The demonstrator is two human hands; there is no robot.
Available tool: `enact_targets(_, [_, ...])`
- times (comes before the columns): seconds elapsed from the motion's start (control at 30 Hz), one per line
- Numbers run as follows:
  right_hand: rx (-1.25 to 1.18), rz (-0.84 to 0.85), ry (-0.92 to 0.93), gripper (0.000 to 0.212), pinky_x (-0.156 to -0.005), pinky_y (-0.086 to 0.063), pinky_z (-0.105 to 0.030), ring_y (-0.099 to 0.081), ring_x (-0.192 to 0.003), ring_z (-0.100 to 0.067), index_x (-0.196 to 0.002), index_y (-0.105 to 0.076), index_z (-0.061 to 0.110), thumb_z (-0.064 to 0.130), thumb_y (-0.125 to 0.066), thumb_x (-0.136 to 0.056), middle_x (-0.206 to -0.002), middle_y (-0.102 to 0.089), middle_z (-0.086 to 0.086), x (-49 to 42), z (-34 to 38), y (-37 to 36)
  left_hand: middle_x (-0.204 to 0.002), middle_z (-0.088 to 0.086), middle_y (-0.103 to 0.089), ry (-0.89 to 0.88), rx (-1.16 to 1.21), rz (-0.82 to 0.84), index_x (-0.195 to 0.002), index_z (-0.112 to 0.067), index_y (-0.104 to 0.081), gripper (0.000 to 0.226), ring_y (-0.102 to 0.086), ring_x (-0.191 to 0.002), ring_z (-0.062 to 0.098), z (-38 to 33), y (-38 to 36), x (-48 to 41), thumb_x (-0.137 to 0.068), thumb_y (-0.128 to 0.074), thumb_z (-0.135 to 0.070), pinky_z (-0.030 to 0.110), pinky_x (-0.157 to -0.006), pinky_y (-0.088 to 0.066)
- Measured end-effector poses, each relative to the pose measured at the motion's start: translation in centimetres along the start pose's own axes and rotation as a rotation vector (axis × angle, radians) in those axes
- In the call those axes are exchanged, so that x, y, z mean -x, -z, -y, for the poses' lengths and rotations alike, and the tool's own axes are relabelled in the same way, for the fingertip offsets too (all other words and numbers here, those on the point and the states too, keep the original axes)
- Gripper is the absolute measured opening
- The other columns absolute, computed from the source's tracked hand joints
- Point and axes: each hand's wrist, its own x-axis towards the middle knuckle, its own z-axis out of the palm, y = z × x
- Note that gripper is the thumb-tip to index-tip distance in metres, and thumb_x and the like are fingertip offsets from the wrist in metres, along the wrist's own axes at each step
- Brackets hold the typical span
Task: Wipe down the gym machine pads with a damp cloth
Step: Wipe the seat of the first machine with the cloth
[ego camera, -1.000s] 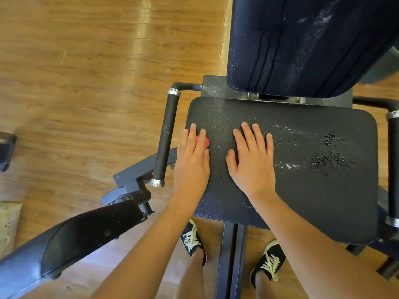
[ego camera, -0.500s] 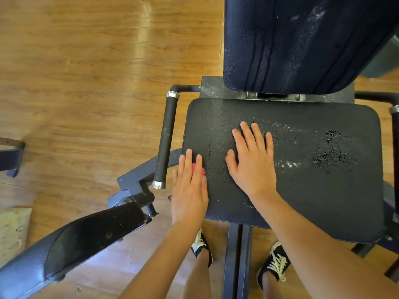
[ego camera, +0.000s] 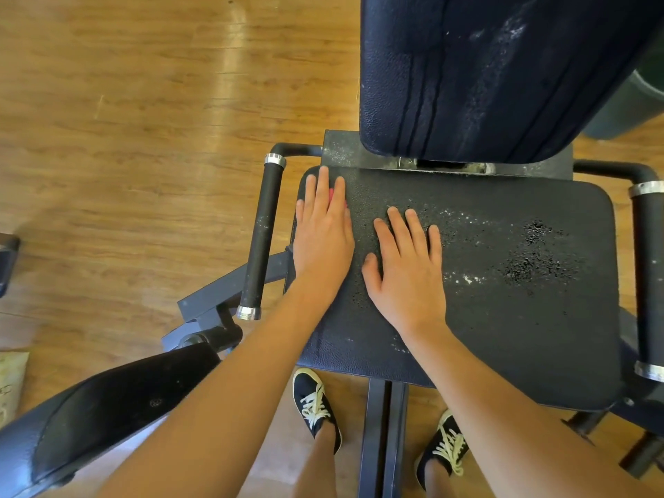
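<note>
The black seat pad (ego camera: 503,318) carries both hands flat, palms down. The left hand (ego camera: 323,235) lies at its 9 o'clock edge, pressing a pink cloth (ego camera: 332,194) that peeks out between the fingers. The right hand (ego camera: 406,271) lies just beside it, nearer the middle. White flecks (ego camera: 463,217) and a patch of cracked, flaking surface (ego camera: 535,260) sit toward 3 o'clock.
</note>
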Motion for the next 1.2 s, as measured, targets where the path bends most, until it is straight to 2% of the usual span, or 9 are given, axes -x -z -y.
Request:
enact_targets(0.2, [0.0,0.002,0.0,0.054,-0.125,-0.015,-0.057,-0.022,-0.155,-0.03,-0.151,-0.045,0.016,0.038,-0.037,-0.101,-0.164,-0.035,-0.008,-0.1,-0.1,0.0,-0.171,0.011,-0.011,0.001,-0.001,-0.005,-0.16,-0.011,-0.028,0.049,-0.003,-0.158,0.03,-0.9,0.2,-4.3,-0.111,-0.034,-0.018,0.049,-0.126,-0.015])
enact_targets(0.37, [-0.003,0.0,-0.001,0.055,-0.125,-0.015,-0.057,-0.023,-0.154,-0.03,-0.15,-0.046,0.015,0.038,-0.038,-0.101,-0.164,-0.035,-0.008,-0.2,-0.2,0.2,-0.17,0.015,-0.015,0.0,0.055,0.016,-0.156,-0.007,-0.036,0.046,-0.005,-0.158,0.034,-1.3,0.5,-5.9,-0.111,-0.034,-0.016,0.047,-0.126,-0.016])
enact_targets(0.63, [-0.007,0.017,-0.004,0.055,-0.125,-0.016,-0.057,-0.021,-0.155,-0.029,-0.151,-0.046,0.015,0.038,-0.038,-0.102,-0.164,-0.034,-0.008,0.0,-0.2,0.3,-0.17,0.009,-0.016,-0.04,0.115,0.048,-0.156,-0.011,-0.036,0.048,-0.008,-0.158,0.028,-0.1,0.5,-0.6,-0.109,-0.041,-0.015,0.045,-0.126,-0.023])
enact_targets(0.8, [-0.003,0.017,-0.003,0.055,-0.125,-0.015,-0.056,-0.021,-0.156,-0.029,-0.152,-0.045,0.016,0.038,-0.038,-0.102,-0.165,-0.033,-0.007,0.0,-0.2,0.3,-0.17,0.01,-0.018,-0.012,0.089,0.01,-0.156,-0.01,-0.037,0.048,-0.01,-0.158,0.029,0.2,0.1,2.4,-0.109,-0.041,-0.016,0.046,-0.126,-0.012])
enact_targets(0.93, [-0.021,0.005,-0.004,0.055,-0.125,-0.016,-0.056,-0.021,-0.155,-0.029,-0.151,-0.046,0.016,0.037,-0.04,-0.101,-0.165,-0.034,-0.007,-0.1,-0.1,0.2,-0.168,0.013,-0.021,0.059,0.068,-0.037,-0.155,-0.008,-0.039,0.045,-0.011,-0.157,0.031,-0.8,-0.1,-0.2,-0.111,-0.037,-0.017,0.048,-0.126,-0.009])
enact_targets(1.2, [-0.014,0.004,-0.001,0.054,-0.125,-0.015,-0.057,-0.023,-0.155,-0.03,-0.15,-0.046,0.015,0.036,-0.04,-0.101,-0.164,-0.035,-0.008,-0.3,-0.2,0.2,-0.169,0.014,-0.019,0.039,0.024,-0.024,-0.155,-0.008,-0.038,0.044,-0.009,-0.157,0.033,-1.6,-0.2,-6.6,-0.111,-0.034,-0.016,0.05,-0.125,-0.013])
